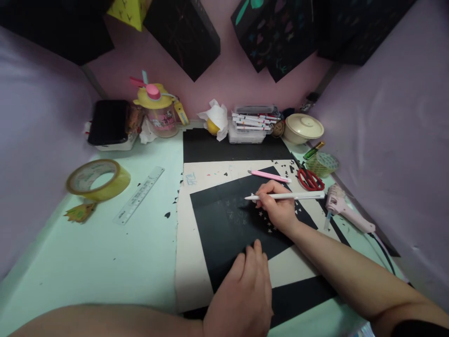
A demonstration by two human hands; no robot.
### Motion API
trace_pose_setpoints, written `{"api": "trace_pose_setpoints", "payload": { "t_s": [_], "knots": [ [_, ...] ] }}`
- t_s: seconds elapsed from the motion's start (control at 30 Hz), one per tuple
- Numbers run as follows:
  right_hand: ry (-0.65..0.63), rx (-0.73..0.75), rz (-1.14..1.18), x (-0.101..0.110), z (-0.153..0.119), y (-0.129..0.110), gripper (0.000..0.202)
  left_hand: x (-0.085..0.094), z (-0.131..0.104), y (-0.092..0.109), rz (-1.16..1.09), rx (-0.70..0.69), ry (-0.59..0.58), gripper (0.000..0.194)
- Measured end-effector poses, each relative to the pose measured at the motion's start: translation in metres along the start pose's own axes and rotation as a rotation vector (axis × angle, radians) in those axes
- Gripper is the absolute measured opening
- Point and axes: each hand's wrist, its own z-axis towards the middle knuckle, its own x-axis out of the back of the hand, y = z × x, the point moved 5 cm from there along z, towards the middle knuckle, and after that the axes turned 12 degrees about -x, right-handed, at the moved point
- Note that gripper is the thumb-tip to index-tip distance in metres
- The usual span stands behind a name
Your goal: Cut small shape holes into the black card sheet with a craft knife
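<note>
A black sheet of paper [217, 234] lies tilted on a larger white sheet [189, 262], with faint pale marks near its middle and small star-shaped cut-outs at its right part. My right hand [278, 206] holds a white pen [305, 195] over the black sheet, its tip pointing left. I cannot tell whether the tip touches the paper. My left hand [245, 288] rests flat on the lower edge of the black sheet, fingers extended and holding nothing. Just above my right hand lies a pink cutter [270, 176].
Left are a tape roll [98, 180] and clear ruler [140, 195]. Red scissors [310, 179] and a glue gun [351, 213] lie right. Along the back stand a jug [161, 112], a box of pens [250, 126] and a lidded bowl [303, 128]. Dark paper shapes hang above.
</note>
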Motion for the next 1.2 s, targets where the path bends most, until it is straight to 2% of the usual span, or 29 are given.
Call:
{"api": "trace_pose_setpoints", "payload": {
  "t_s": [0.13, 0.3, 0.47, 0.57, 0.7, 0.83, 1.2],
  "knots": [
    [0.026, 0.000, 0.024, 0.005, 0.000, -0.002, 0.013, -0.016, 0.000, -0.001, -0.037, 0.062, -0.049, 0.085],
    [0.060, 0.022, 0.007, 0.010, 0.002, -0.005, 0.013, -0.020, 0.002, -0.002, -0.034, 0.077, -0.080, 0.090],
    [0.039, 0.027, 0.010, 0.010, 0.002, -0.005, 0.014, -0.021, 0.003, -0.008, -0.026, 0.130, -0.091, 0.093],
    [-0.037, 0.003, -0.025, 0.006, -0.001, -0.005, 0.013, -0.021, 0.003, -0.011, -0.030, 0.177, -0.083, 0.093],
    [-0.240, -0.040, -0.179, -0.008, -0.006, -0.008, 0.011, -0.020, 0.003, -0.013, -0.032, 0.217, -0.103, 0.096],
    [-0.398, 0.009, -0.268, -0.020, -0.010, -0.014, 0.013, -0.019, 0.004, -0.014, -0.035, 0.227, -0.122, 0.099],
    [-0.416, 0.042, -0.286, -0.023, -0.012, -0.012, 0.014, -0.018, 0.005, -0.014, -0.030, 0.185, -0.133, 0.093]
  ]
}}
